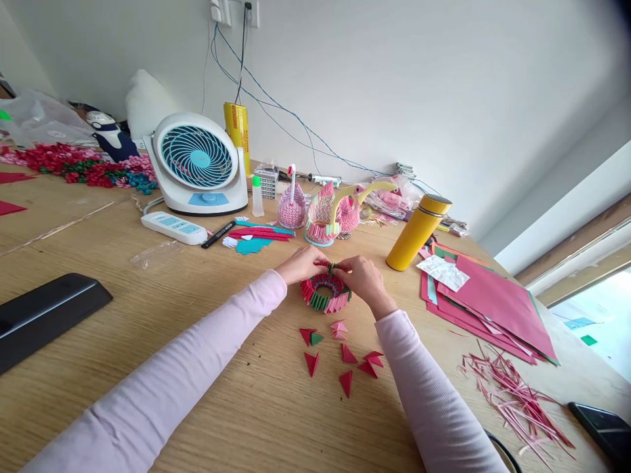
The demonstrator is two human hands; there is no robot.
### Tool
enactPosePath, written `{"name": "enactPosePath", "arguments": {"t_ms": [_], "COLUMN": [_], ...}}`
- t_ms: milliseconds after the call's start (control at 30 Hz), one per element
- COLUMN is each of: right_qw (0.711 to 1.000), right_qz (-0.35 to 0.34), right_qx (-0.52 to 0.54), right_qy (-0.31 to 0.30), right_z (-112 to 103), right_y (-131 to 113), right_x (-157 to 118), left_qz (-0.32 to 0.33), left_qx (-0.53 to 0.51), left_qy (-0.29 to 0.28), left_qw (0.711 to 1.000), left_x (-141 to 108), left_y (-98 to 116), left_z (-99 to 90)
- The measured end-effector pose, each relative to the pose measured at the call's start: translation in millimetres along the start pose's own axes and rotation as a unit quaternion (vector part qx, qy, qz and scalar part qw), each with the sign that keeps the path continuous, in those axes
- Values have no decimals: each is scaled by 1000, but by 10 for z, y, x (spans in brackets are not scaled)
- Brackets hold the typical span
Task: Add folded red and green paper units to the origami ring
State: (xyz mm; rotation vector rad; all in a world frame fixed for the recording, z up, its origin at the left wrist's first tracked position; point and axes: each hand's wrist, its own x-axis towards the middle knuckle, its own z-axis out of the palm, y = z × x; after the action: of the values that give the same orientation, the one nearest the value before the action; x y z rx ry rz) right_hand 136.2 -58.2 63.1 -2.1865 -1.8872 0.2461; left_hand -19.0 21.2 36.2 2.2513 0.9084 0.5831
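Observation:
A ring of folded paper pieces in red, green and pink lies on the wooden table, its round hole showing. My left hand grips its far left rim with closed fingers. Opposite, my right hand pinches the far right rim, close to some green pieces; the fingertips partly hide what lies between them. Nearer to me are several loose folded triangles: a pink one, a green one and red ones such as this red triangle.
Behind the ring stand folded-paper swans and a white fan. A yellow flask, stacked red paper and paper strips are on the right. A power strip and a black object lie left.

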Motion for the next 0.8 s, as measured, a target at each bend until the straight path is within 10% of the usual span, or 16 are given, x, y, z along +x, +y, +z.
{"name": "enactPosePath", "arguments": {"t_ms": [400,800], "right_qw": [1000,994], "right_qz": [5,-4], "right_qx": [-14,-111], "right_qy": [-1,-10], "right_z": [-5,-192], "right_y": [-7,113], "right_x": [-12,-58], "left_qz": [-36,-92], "left_qx": [-73,69], "left_qy": [5,4], "left_qw": [997,993], "left_x": [-33,-70], "left_y": [-28,186], "left_z": [2,-23]}}
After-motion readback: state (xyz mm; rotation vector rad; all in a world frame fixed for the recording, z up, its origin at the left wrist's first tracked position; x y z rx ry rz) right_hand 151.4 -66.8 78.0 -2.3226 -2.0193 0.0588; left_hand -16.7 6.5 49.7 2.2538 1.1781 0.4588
